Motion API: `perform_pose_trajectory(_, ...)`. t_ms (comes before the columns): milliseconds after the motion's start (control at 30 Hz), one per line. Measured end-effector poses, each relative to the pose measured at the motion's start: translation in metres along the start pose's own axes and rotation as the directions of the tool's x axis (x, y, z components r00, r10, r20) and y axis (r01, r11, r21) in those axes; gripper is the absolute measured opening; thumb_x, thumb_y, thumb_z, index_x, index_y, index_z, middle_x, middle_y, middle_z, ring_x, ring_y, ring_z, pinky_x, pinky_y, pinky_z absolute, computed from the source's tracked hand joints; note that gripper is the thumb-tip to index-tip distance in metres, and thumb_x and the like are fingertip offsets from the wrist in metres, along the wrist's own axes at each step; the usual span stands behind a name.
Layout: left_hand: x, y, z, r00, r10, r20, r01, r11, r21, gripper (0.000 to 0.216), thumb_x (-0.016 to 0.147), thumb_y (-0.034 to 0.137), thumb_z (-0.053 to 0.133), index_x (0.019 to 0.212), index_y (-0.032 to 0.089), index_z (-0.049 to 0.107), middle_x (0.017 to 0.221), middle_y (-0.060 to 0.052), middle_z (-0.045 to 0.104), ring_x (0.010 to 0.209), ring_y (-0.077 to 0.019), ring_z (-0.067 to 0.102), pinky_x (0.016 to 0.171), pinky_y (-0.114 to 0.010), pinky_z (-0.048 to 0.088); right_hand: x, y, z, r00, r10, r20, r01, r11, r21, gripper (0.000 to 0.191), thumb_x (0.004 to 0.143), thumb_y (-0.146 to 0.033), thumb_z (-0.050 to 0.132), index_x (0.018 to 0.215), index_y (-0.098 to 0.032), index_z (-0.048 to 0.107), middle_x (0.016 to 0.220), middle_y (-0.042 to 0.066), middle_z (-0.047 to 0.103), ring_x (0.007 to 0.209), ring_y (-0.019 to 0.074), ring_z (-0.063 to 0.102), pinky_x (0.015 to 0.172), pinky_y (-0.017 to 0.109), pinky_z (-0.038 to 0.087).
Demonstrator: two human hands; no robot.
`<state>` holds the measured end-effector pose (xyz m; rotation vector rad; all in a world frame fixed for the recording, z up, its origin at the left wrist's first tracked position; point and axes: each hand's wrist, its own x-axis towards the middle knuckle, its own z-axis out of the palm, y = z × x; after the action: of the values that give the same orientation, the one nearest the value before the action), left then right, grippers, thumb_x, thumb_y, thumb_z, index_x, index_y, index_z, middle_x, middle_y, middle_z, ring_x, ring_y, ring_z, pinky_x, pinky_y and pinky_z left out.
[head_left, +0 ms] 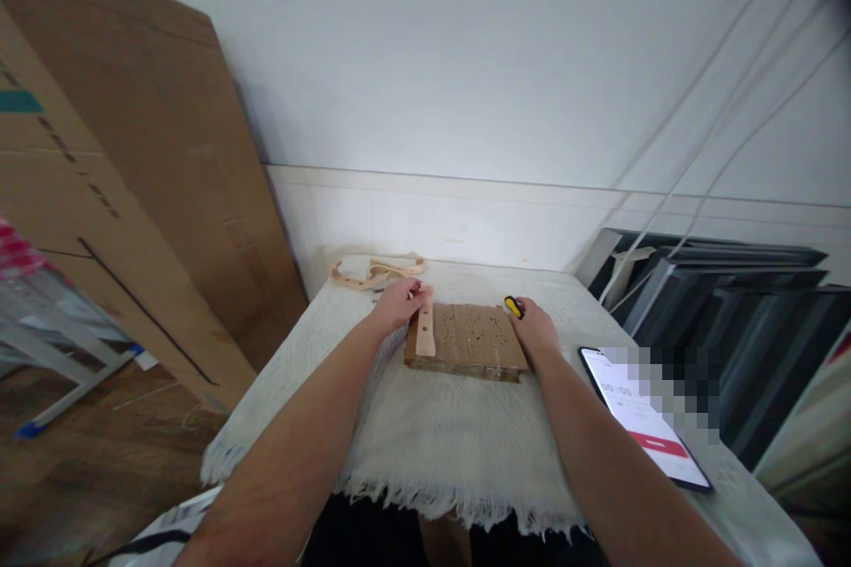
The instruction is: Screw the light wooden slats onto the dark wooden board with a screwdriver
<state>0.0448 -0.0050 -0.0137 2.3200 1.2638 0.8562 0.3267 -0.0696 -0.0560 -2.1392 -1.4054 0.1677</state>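
A brown board [469, 338] dotted with small holes lies on the cloth-covered table [425, 434]. A pale leather strip [426, 330] lies along the board's left edge. My left hand [397, 304] is closed in a pinch at the strip's far end. My right hand [534, 328] rests at the board's right edge, closed on a small tool with a yellow and black handle [513, 307]. The tool's tip is hidden.
More pale leather pieces [376, 271] lie at the table's far left corner. A lit phone [642, 416] lies on the right of the table. Large cardboard sheets [133, 195] lean on the wall at left. Dark panels [731, 319] stand at right.
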Motion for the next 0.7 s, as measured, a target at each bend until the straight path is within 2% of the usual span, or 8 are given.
perform_pose_trajectory(267, -0.001, 0.002, -0.003, 1.000, -0.001, 0.018, 0.002, 0.999, -0.040, 0.023, 0.085, 0.034, 0.053, 0.087, 0.014, 0.062, 0.084, -0.005, 0.065, 0.073, -0.0168, 0.055, 0.068, -0.029, 0.043, 0.001, 0.001, 0.001, 1.000, -0.006, -0.003, 0.006, 1.000, -0.006, 0.043, 0.085, -0.031, 0.052, 0.126, -0.018, 0.056, 0.123, 0.012, 0.064, 0.113, 0.0250, 0.059, 0.095, 0.035, 0.043)
perform_pose_trajectory(400, -0.003, 0.002, -0.004, 1.000, -0.003, 0.029, 0.005, 0.998, -0.069, 0.024, 0.083, 0.033, 0.055, 0.093, 0.013, 0.063, 0.086, -0.006, 0.065, 0.077, -0.0168, 0.057, 0.072, -0.028, 0.044, 0.001, 0.001, 0.001, 1.000, -0.006, -0.002, 0.006, 1.000, -0.006, 0.043, 0.084, -0.030, 0.052, 0.125, -0.018, 0.056, 0.124, 0.012, 0.063, 0.114, 0.0252, 0.058, 0.095, 0.035, 0.043)
perform_pose_trajectory(567, -0.005, 0.004, -0.005, 0.999, -0.022, 0.036, 0.026, 0.995, -0.094, 0.036, 0.082, 0.038, 0.057, 0.106, 0.011, 0.062, 0.089, -0.006, 0.065, 0.078, -0.0161, 0.059, 0.072, -0.027, 0.047, 0.002, 0.002, 0.002, 1.000, 0.001, 0.003, -0.001, 1.000, -0.010, 0.045, 0.084, -0.033, 0.053, 0.126, -0.018, 0.056, 0.123, 0.013, 0.064, 0.111, 0.0266, 0.060, 0.092, 0.037, 0.045)
perform_pose_trajectory(700, -0.006, 0.003, -0.017, 0.999, -0.043, 0.011, 0.044, 0.995, -0.086, 0.037, 0.079, 0.022, 0.056, 0.115, 0.013, 0.061, 0.091, -0.004, 0.066, 0.079, -0.0146, 0.059, 0.074, -0.026, 0.048, 0.002, 0.003, 0.002, 1.000, 0.004, 0.003, -0.004, 1.000, -0.016, 0.046, 0.083, -0.031, 0.053, 0.127, -0.016, 0.056, 0.123, 0.014, 0.064, 0.113, 0.0252, 0.059, 0.094, 0.035, 0.044)
